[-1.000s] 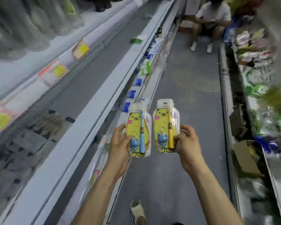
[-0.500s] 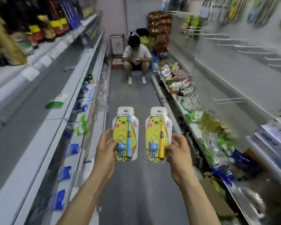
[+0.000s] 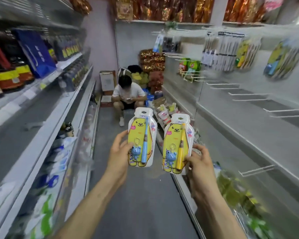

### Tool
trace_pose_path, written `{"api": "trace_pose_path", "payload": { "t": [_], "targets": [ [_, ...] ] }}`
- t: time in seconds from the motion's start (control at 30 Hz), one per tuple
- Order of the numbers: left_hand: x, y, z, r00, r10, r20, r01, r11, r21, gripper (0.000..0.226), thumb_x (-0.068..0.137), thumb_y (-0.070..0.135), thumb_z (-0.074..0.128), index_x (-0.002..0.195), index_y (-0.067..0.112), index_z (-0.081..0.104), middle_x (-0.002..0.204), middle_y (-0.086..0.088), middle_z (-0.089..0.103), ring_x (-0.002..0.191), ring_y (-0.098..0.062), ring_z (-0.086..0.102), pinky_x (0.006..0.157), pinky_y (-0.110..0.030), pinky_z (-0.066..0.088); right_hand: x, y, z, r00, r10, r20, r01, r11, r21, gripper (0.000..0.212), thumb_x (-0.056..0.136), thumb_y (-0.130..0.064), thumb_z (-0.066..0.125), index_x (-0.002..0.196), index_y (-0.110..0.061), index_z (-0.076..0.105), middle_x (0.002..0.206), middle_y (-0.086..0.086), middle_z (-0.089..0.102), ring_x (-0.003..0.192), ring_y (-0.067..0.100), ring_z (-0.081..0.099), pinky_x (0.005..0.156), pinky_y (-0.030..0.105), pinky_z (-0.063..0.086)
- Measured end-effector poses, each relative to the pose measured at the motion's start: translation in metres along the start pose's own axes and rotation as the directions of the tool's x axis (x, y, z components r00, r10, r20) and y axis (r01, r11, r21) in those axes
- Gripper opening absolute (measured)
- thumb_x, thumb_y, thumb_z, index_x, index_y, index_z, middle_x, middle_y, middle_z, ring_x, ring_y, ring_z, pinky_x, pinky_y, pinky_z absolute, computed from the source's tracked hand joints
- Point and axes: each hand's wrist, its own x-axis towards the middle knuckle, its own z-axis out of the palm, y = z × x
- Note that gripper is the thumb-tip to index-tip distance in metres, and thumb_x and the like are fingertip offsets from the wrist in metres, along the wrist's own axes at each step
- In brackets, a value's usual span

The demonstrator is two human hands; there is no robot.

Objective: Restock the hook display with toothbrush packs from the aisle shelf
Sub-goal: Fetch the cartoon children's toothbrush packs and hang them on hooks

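My left hand (image 3: 118, 157) pinches blue-brush pack (image 3: 141, 138) at its lower side, my right hand (image 3: 199, 163) pinches yellow-brush pack (image 3: 177, 144) likewise. Both upright, side by side, apart, over the aisle floor (image 3: 141, 204). Bare hooks (image 3: 256, 169) well off to my right. Risk: low grips let a pack swing, hang hole (image 3: 144, 112) misses the hook, pack drops.
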Motion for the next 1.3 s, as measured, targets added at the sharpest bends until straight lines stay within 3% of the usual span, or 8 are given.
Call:
{"api": "trace_pose_path", "payload": {
  "t": [0.13, 0.23, 0.43, 0.73, 0.9, 0.97, 1.17, 1.3],
  "targets": [
    [0.130, 0.008, 0.017, 0.996, 0.008, 0.084, -0.005, 1.000, -0.030, 0.040, 0.103, 0.000, 0.051, 0.134, 0.024, 0.062, 0.121, -0.009, 0.076, 0.104, -0.032, 0.075, 0.092, -0.051, 0.056, 0.102, -0.013, 0.045, 0.992, -0.094, -0.087, 0.094, 0.996, -0.005, 0.043, 0.094, 0.015, 0.045, 0.119, -0.019, 0.055, 0.106, 0.011, 0.078, 0.082, 0.030, 0.072, 0.067, 0.040, 0.055],
    [0.217, 0.022, 0.031, 0.990, -0.021, 0.142, 0.026, 0.999, -0.039, 0.039, 0.103, -0.001, 0.050, 0.134, 0.020, 0.061, 0.120, -0.012, 0.076, 0.100, -0.031, 0.076, 0.090, -0.052, 0.057, 0.171, -0.030, 0.083, 0.983, -0.091, -0.158, 0.096, 0.995, 0.024, 0.043, 0.095, 0.017, 0.042, 0.122, -0.014, 0.054, 0.099, 0.011, 0.076, 0.067, 0.018, 0.069, 0.051, 0.025, 0.051],
    [0.373, 0.041, 0.077, 0.958, -0.032, 0.286, 0.044, 0.998, -0.034, 0.039, 0.104, -0.001, 0.051, 0.137, 0.017, 0.059, 0.123, -0.013, 0.075, 0.108, -0.035, 0.074, 0.090, -0.052, 0.059, 0.293, -0.057, 0.125, 0.944, -0.173, -0.280, 0.183, 0.983, 0.011, 0.041, 0.098, 0.012, 0.044, 0.121, -0.019, 0.056, 0.120, 0.016, 0.072, 0.094, 0.033, 0.075, 0.055, 0.034, 0.056],
    [0.556, 0.031, 0.188, 0.883, 0.019, 0.470, 0.008, 0.998, -0.056, 0.036, 0.105, 0.002, 0.053, 0.136, 0.018, 0.061, 0.126, -0.004, 0.074, 0.112, -0.022, 0.073, 0.090, -0.043, 0.060, 0.465, -0.096, 0.127, 0.879, -0.311, -0.361, 0.311, 0.949, -0.059, 0.035, 0.103, 0.006, 0.043, 0.127, -0.016, 0.054, 0.116, 0.005, 0.077, 0.095, 0.029, 0.078, 0.071, 0.046, 0.060],
    [0.621, 0.030, 0.248, 0.824, 0.023, 0.566, 0.000, 0.999, -0.041, 0.034, 0.106, 0.005, 0.053, 0.134, 0.023, 0.061, 0.118, 0.003, 0.077, 0.111, -0.020, 0.073, 0.086, -0.039, 0.060, 0.548, -0.119, 0.119, 0.826, -0.359, -0.434, 0.356, 0.930, -0.093, 0.036, 0.102, 0.008, 0.042, 0.124, -0.017, 0.057, 0.112, 0.002, 0.078, 0.092, 0.021, 0.078, 0.061, 0.037, 0.060],
    [0.643, 0.027, 0.264, 0.805, 0.002, 0.594, 0.013, 1.000, -0.022, 0.035, 0.107, 0.006, 0.053, 0.135, 0.025, 0.061, 0.122, 0.001, 0.076, 0.113, -0.022, 0.073, 0.086, -0.040, 0.060, 0.568, -0.125, 0.120, 0.804, -0.361, -0.472, 0.358, 0.928, -0.100, 0.034, 0.103, 0.006, 0.042, 0.122, -0.019, 0.058, 0.111, 0.000, 0.079, 0.094, 0.021, 0.078, 0.068, 0.041, 0.062],
    [0.694, 0.032, 0.327, 0.685, -0.018, 0.728, 0.061, 0.998, -0.033, 0.037, 0.108, 0.005, 0.049, 0.139, 0.023, 0.058, 0.120, 0.000, 0.077, 0.104, -0.023, 0.076, 0.081, -0.043, 0.064, 0.602, -0.145, 0.104, 0.636, -0.442, -0.632, 0.439, 0.881, -0.175, 0.028, 0.104, 0.003, 0.047, 0.122, -0.014, 0.061, 0.109, 0.003, 0.077, 0.103, 0.027, 0.075, 0.082, 0.055, 0.060],
    [0.698, 0.031, 0.370, 0.555, -0.021, 0.832, 0.131, 0.989, -0.062, 0.038, 0.106, 0.004, 0.052, 0.137, 0.024, 0.059, 0.126, -0.006, 0.074, 0.107, -0.028, 0.075, 0.085, -0.046, 0.060, 0.588, -0.164, 0.101, 0.519, -0.494, -0.698, 0.508, 0.834, -0.214, 0.020, 0.106, -0.001, 0.050, 0.120, -0.013, 0.059, 0.104, 0.005, 0.078, 0.089, 0.023, 0.077, 0.068, 0.048, 0.062]
  ]
}}
